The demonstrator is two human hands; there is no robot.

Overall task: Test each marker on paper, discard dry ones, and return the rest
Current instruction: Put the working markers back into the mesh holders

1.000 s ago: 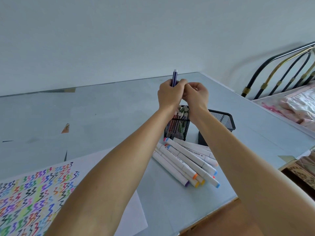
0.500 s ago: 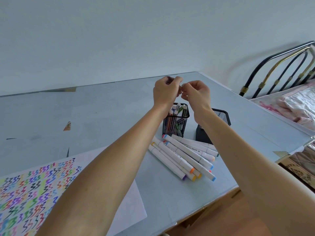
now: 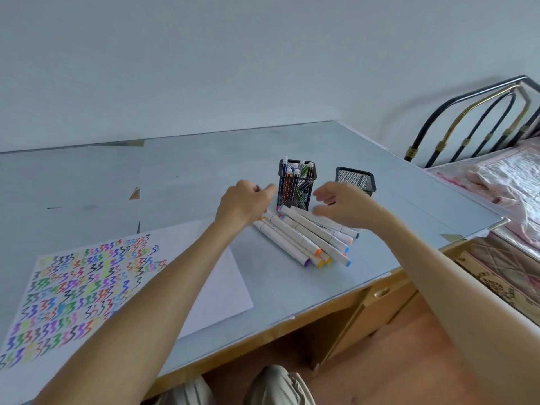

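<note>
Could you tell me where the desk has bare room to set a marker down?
Bare desk lies behind the paper, left of the full mesh cup, and along the front edge. It is crowded around the loose markers and both cups.

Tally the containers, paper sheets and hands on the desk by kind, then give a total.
Black mesh pen holders: 2, one with thin markers and one to its right
Test paper sheets: 1
Hands: 2, left hand and right hand
Total: 5
</note>
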